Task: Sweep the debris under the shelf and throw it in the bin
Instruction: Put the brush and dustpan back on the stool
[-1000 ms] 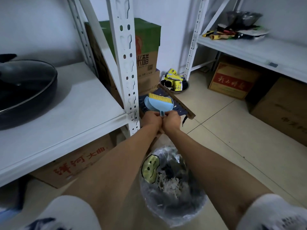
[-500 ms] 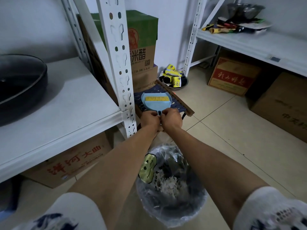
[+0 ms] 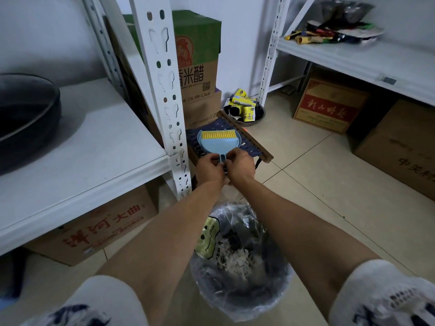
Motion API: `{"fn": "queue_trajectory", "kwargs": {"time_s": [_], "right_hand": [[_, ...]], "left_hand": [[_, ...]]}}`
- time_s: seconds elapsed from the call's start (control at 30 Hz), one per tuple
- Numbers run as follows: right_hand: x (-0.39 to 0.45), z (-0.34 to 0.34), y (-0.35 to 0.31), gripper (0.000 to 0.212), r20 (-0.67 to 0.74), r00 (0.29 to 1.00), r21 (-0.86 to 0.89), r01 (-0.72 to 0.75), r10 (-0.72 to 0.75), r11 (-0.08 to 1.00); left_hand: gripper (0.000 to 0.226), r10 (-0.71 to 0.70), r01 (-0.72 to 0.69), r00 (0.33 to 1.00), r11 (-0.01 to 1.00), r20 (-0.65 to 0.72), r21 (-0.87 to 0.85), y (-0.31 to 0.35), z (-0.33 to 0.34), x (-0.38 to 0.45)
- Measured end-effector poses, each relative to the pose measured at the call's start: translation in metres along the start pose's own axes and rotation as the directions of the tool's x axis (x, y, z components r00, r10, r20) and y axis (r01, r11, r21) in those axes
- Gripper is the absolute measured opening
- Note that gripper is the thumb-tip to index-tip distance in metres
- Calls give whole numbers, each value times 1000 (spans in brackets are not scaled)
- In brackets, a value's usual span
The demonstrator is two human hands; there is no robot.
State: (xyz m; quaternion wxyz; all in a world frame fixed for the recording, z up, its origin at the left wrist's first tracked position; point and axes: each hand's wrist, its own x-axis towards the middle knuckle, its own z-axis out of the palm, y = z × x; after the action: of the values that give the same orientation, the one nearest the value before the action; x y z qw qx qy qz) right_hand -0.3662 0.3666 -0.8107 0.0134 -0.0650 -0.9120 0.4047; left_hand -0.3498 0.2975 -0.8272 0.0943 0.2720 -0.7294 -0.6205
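Note:
A small light-blue dustpan (image 3: pixel 217 144) with a yellow-bristled brush (image 3: pixel 219 134) nested in it is held flat in front of me, above a low stool. My left hand (image 3: pixel 210 169) and my right hand (image 3: pixel 241 167) both grip its short handle, side by side. Below my forearms stands the bin (image 3: pixel 237 300), lined with a clear plastic bag and holding white scraps of debris (image 3: pixel 240 262). The white metal shelf (image 3: pixel 77 161) is on my left, its upright post right beside my left hand.
A dark pan (image 3: pixel 26 118) sits on the left shelf, cardboard boxes (image 3: pixel 101 227) under it. Stacked boxes (image 3: pixel 197 74) stand behind the post. A slatted stool (image 3: pixel 244 142) and a metal bowl of yellow packets (image 3: pixel 244 109) lie ahead. More boxes (image 3: pixel 329 107) sit under the right shelf.
The dustpan with the brush has levelled out and the head camera has shifted slightly. Both hands stay on the handle.

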Motion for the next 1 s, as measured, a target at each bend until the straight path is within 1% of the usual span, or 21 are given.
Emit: {"fn": "queue_trajectory", "kwargs": {"time_s": [0.13, 0.2, 0.33, 0.43, 0.57, 0.7, 0.87, 0.93, 1.0], "right_hand": [[-2, 1, 2, 23, -14, 998, -33, 53, -54, 998], [-4, 4, 2, 28, -20, 996, -61, 90, -91, 994], [-3, 9, 2, 29, -18, 989, -102, 147, -150, 984], [-2, 13, 3, 30, 1, 986, -127, 167, -168, 978], [0, 16, 5, 31, 5, 984, -136, 176, -177, 975], [0, 16, 7, 32, 1, 986, -134, 167, -168, 977], [3, 16, 10, 31, 15, 990, -114, 142, -141, 983], [1, 13, 9, 28, -2, 995, -104, 104, -104, 989], [-5, 6, 8, 25, -71, 996, -17, 50, -51, 999]], "left_hand": [[32, 21, -21, 1000, 1000, 7, -5, -6, 2, 2], [32, 46, -46, 999, 999, 4, 22, -5, 2, 1], [32, 111, -113, 993, 992, 33, 59, -4, -2, -1], [35, 118, -121, 992, 991, 45, 56, -5, -4, 1], [33, 135, -140, 988, 987, 68, 72, -7, -5, 5], [26, 162, -177, 980, 975, 115, 136, -8, -5, 4], [27, 148, -188, 974, 952, 172, 244, -7, -9, 9], [26, 219, -264, 961, 911, 171, 318, -4, -15, 5], [23, 285, -305, 952, 879, 108, 367, 2, -25, -6]]}}
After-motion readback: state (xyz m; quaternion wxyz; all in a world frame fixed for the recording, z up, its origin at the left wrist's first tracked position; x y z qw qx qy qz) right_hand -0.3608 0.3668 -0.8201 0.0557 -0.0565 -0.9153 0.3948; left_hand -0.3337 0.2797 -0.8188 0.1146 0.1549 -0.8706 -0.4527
